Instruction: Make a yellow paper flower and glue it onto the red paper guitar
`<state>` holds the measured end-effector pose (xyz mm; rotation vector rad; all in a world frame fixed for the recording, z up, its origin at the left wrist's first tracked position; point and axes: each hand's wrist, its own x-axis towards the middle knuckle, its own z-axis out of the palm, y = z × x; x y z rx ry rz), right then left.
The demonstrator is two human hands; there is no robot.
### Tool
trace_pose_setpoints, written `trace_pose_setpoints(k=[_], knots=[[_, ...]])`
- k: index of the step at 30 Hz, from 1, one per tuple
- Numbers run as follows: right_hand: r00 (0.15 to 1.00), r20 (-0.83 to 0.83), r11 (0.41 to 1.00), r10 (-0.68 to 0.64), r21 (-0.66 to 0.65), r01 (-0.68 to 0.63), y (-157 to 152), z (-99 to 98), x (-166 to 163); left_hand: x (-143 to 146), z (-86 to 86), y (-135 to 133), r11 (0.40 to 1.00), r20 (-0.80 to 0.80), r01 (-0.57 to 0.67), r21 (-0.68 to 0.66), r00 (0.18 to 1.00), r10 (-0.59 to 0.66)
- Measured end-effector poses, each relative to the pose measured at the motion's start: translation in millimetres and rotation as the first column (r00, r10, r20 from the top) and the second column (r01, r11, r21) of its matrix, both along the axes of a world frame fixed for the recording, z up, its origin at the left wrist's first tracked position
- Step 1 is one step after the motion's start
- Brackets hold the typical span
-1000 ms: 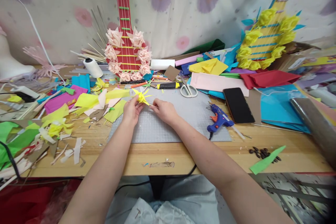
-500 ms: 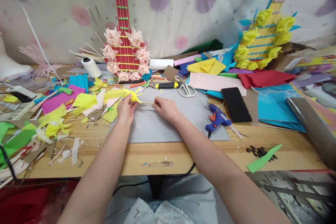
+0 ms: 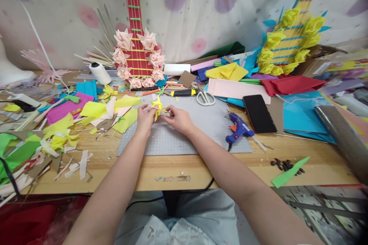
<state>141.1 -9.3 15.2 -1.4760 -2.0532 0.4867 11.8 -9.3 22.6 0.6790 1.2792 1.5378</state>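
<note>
The left arm [image 3: 112, 183] and right arm [image 3: 230, 176] are bare from the picture's lower edge down to the left hand [image 3: 145, 120] and right hand [image 3: 178, 119], both ungloved. Pale blue, softly creased cloth [image 3: 201, 204] covers the lap. Over its lower middle lies a whitish, rumpled layer [image 3: 188, 233] with a small, dark, hook-like mark [image 3: 150, 232].

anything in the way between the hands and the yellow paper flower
Nothing visible: the yellow paper flower sits right between the fingertips of the left hand and right hand, a thin stick running across it. The scissors lie beyond and the blue glue gun to the right, both outside that gap.
</note>
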Motion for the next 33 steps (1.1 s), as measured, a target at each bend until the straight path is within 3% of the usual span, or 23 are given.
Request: trace_pose_setpoints(k=[4, 8, 11, 14, 22, 33], knots=[[0.997, 0.024, 0.997, -0.069, 0.020, 0.068, 0.1, -1.6, -1.9, 2.5, -6.1, 0.2, 0.994, -0.081, 0.108, -0.005, 0.991, -0.108], [0.978, -0.140, 0.988, -0.154, -0.039, 0.150, 9.3, -7.5, 4.3, -6.0, -18.7, 6.9, 0.995, -0.340, 0.067, 0.079, 0.940, -0.036], [0.940, -0.286, 0.980, -0.186, -0.117, 0.158, 18.2, -13.4, 9.2, -11.0, -25.3, 7.8, 0.983, -0.637, 0.104, 0.150, 0.771, 0.016], [0.896, -0.387, 0.972, -0.218, -0.169, 0.163, 24.8, -17.3, 12.0, -11.0, -23.8, 3.0, 0.955, -0.803, 0.218, 0.203, 0.595, 0.034], [0.897, -0.400, 0.974, -0.189, -0.190, 0.120, 27.1, -20.8, 12.1, -8.4, -13.4, -6.1, 0.905, -0.908, 0.318, 0.281, 0.395, 0.143], [0.919, -0.372, 0.983, -0.132, -0.165, 0.074, 25.3, -18.9, 12.5, -8.3, -16.6, -3.6, 0.906, -0.925, 0.314, 0.285, 0.338, 0.174]])
